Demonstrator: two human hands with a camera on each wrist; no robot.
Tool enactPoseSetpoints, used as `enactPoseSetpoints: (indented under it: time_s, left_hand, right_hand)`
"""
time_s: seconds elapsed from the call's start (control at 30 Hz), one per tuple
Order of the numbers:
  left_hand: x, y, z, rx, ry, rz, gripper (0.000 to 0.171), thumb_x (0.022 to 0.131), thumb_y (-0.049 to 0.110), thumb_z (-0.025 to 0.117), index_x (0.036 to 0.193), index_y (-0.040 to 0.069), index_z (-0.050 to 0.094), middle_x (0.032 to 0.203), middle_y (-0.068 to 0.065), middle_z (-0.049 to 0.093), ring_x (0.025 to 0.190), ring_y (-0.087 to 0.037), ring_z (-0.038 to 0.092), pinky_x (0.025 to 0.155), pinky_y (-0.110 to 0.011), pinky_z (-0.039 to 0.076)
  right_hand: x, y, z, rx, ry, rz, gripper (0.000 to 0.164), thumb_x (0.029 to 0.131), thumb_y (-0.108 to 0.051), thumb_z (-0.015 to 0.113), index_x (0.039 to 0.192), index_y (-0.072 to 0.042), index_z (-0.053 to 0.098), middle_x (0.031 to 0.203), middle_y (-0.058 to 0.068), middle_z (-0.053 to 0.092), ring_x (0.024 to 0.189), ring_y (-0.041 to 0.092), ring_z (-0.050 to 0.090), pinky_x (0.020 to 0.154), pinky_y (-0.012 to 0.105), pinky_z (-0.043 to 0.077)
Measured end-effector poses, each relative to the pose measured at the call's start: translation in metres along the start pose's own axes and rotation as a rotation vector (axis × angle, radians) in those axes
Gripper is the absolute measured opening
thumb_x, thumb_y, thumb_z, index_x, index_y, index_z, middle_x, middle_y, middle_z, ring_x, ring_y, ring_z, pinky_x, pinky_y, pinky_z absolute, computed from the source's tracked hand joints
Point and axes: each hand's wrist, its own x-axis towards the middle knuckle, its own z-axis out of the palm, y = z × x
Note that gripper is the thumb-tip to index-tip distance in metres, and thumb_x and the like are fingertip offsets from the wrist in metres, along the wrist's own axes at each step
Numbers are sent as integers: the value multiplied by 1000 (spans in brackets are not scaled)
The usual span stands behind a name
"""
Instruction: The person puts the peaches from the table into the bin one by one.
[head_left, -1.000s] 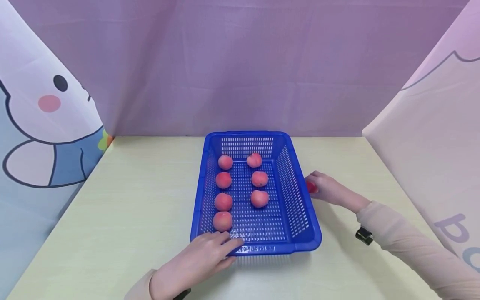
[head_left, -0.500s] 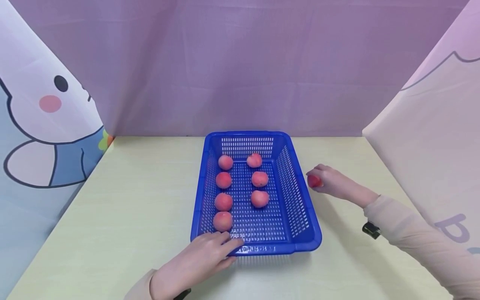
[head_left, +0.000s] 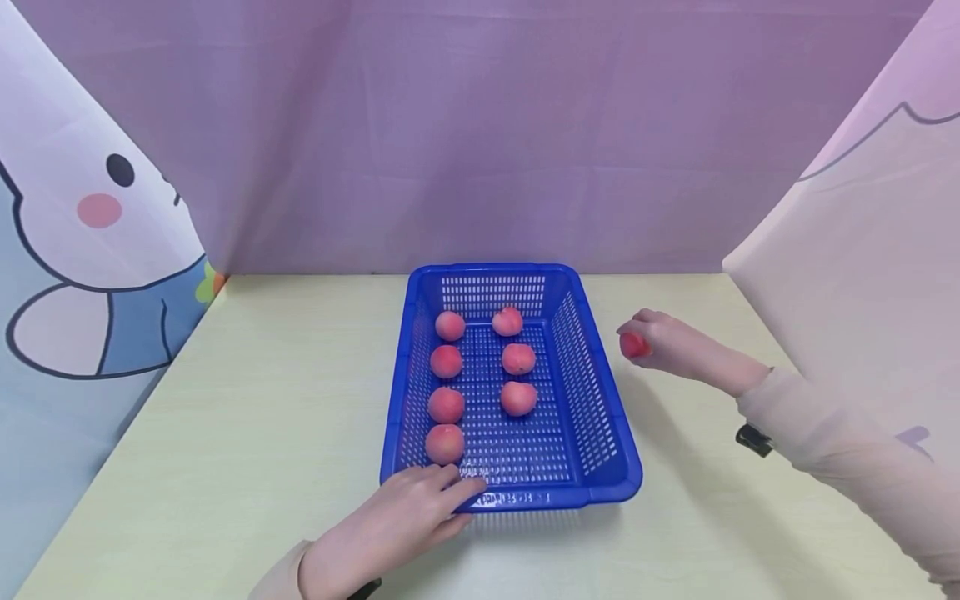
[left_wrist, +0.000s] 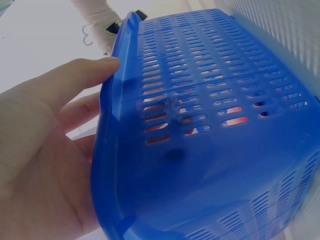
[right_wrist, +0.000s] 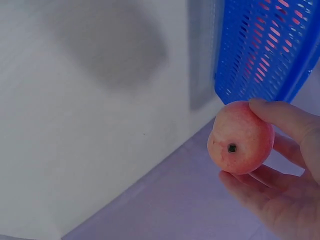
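Observation:
A blue plastic basket (head_left: 632, 467) with slotted walls stands on the table. Inside, several peaches (head_left: 446, 405) line its left side, and three more (head_left: 519, 398) form a second row toward the middle. My left hand (head_left: 408, 504) grips the near rim at its left corner; in the left wrist view the thumb lies on the outer side and the other fingers go over the rim. Off the basket's right side, my right hand (head_left: 671, 346) holds another peach (right_wrist: 242, 137) between thumb and fingers, raised above the table. Its dark stem end faces the right wrist camera.
The pale table (head_left: 247, 400) reaches back to a purple cloth (head_left: 480, 150). Printed cloth panels stand at the left (head_left: 90, 242) and right (head_left: 862, 267). The right forearm casts a shadow on the table.
My right hand has come away from the basket's right wall with the peach, moving up, away from me and slightly right. The left hand and basket have stayed put.

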Motion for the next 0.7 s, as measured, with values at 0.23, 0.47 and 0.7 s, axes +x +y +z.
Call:
enactPoseSetpoints:
  time_s: [0.23, 0.47, 0.7]
  left_hand:
    - [0, -1, 1, 12, 29, 14, 29, 77, 27, 66, 103, 15, 59, 77, 4, 57, 63, -7, 52, 55, -18, 44]
    - [0, -1, 1, 6, 15, 6, 29, 78, 27, 65, 104, 15, 59, 78, 3, 57, 64, -7, 53, 56, -19, 45]
    - [0, 0, 0, 0, 24, 3, 29, 78, 27, 65, 104, 15, 60, 79, 4, 57, 65, -7, 53, 58, -20, 46]
  right_hand:
    - [9, -5, -15, -31, 1, -26, 35, 61, 5, 74, 93, 7, 61, 84, 18, 57, 76, 29, 56, 64, 37, 51]
    - [17, -9, -32, -63, -2, -61, 34, 60, 6, 73, 92, 6, 61, 82, 16, 56, 75, 28, 55, 64, 37, 50]
    - [29, -15, -43, -99, -2, -95, 32, 60, 7, 71, 90, 6, 61, 81, 16, 56, 75, 28, 55, 64, 36, 50]
